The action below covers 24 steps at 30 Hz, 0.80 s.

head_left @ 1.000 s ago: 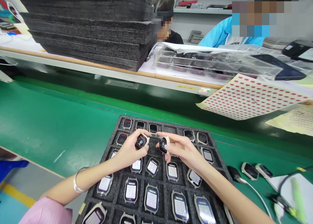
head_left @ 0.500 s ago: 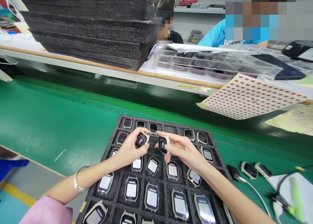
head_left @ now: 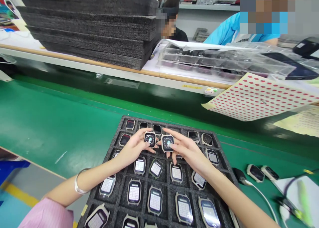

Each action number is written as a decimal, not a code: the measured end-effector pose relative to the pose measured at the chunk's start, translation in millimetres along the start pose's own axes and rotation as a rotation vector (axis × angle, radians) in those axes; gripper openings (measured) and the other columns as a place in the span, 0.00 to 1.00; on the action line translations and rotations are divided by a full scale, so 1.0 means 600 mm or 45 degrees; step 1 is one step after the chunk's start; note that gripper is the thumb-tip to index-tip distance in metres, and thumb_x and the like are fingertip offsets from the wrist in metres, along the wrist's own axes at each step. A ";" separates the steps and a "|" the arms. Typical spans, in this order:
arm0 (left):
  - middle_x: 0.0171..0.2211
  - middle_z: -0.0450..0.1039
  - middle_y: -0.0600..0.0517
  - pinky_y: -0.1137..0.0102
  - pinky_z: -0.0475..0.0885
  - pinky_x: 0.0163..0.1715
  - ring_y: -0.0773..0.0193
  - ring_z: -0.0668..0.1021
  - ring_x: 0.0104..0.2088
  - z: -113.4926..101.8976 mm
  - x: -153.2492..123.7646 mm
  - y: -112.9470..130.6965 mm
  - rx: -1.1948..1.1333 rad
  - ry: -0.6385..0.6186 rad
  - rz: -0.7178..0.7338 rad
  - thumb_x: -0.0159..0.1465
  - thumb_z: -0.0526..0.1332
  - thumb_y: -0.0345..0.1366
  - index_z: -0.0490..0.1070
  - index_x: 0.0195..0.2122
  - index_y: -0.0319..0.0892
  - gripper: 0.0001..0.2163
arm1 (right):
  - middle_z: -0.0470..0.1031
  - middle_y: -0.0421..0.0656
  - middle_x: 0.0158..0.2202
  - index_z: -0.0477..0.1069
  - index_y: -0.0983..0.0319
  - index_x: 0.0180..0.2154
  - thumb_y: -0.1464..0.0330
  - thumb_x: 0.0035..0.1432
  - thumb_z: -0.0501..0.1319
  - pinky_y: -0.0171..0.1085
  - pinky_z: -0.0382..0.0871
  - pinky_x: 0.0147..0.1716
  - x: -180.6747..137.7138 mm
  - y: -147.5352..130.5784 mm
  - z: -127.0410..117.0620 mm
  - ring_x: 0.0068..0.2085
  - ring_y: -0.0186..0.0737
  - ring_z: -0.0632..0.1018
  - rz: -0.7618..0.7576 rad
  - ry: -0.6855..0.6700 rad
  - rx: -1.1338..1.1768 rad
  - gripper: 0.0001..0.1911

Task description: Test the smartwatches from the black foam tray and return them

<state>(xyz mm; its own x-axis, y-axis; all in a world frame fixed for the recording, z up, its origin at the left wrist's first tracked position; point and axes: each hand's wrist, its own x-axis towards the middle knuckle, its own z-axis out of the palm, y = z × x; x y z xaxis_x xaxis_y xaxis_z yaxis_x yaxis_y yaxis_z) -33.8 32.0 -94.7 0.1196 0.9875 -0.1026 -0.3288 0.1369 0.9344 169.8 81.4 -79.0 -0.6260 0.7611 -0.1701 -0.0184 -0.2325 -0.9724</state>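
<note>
A black foam tray (head_left: 219, 155) with several smartwatch bodies in its pockets lies on the green belt in front of me. My left hand (head_left: 132, 148) pinches one watch body (head_left: 150, 139) with a lit round dial facing up. My right hand (head_left: 186, 150) grips a second watch body (head_left: 167, 142), also lit, right beside the first. Both are held just above the tray's upper rows. Watches in the near rows show white grid screens; those in the far row are dark.
Two loose watch bodies (head_left: 261, 172) and a cabled black puck (head_left: 239, 175) lie on the belt (head_left: 50, 121) to the right. A red-dotted sticker sheet (head_left: 251, 98) overhangs the far bench. Stacked dark foam sheets (head_left: 94, 25), clear plastic trays (head_left: 219, 60) and two seated people lie beyond.
Both hands have turned their watches so the screens face up and have brought them closer together, side by side. The view has shifted slightly.
</note>
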 end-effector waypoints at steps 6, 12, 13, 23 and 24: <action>0.40 0.74 0.47 0.64 0.77 0.38 0.57 0.76 0.44 0.001 0.000 0.003 0.072 -0.024 0.004 0.56 0.56 0.28 0.63 0.51 0.39 0.20 | 0.77 0.46 0.36 0.62 0.61 0.59 0.68 0.57 0.61 0.34 0.71 0.22 -0.001 0.003 0.002 0.29 0.40 0.78 -0.055 0.034 -0.043 0.27; 0.40 0.73 0.46 0.64 0.77 0.38 0.57 0.76 0.43 0.001 0.001 0.004 0.107 -0.045 0.000 0.56 0.56 0.27 0.63 0.51 0.39 0.20 | 0.78 0.47 0.37 0.65 0.62 0.56 0.67 0.58 0.62 0.35 0.71 0.22 -0.004 0.000 0.008 0.27 0.39 0.78 -0.093 0.078 -0.079 0.24; 0.40 0.73 0.47 0.64 0.77 0.38 0.57 0.76 0.44 0.001 0.001 0.003 0.109 -0.051 0.004 0.56 0.56 0.27 0.63 0.50 0.39 0.19 | 0.78 0.47 0.37 0.66 0.62 0.55 0.67 0.58 0.62 0.34 0.71 0.22 -0.004 0.000 0.009 0.27 0.39 0.78 -0.097 0.086 -0.091 0.23; 0.43 0.73 0.46 0.66 0.76 0.40 0.58 0.77 0.43 -0.008 0.004 0.001 0.076 0.005 0.158 0.57 0.59 0.27 0.60 0.52 0.40 0.21 | 0.76 0.47 0.41 0.58 0.60 0.59 0.67 0.55 0.65 0.34 0.72 0.28 -0.007 -0.001 0.010 0.35 0.39 0.78 -0.140 0.020 -0.278 0.33; 0.44 0.73 0.46 0.66 0.76 0.40 0.58 0.77 0.44 -0.010 0.004 0.002 0.062 0.024 0.192 0.57 0.59 0.27 0.60 0.53 0.41 0.21 | 0.75 0.47 0.43 0.55 0.59 0.61 0.68 0.54 0.66 0.36 0.73 0.31 -0.007 0.000 0.008 0.38 0.40 0.78 -0.149 -0.021 -0.312 0.35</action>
<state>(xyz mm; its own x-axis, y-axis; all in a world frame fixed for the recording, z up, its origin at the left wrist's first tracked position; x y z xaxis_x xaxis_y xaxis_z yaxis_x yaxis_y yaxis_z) -39.9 35.0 -95.7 0.0547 0.9979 0.0343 -0.2962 -0.0166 0.9550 168.4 75.6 -77.3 -0.6432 0.7638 -0.0538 0.0968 0.0114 -0.9952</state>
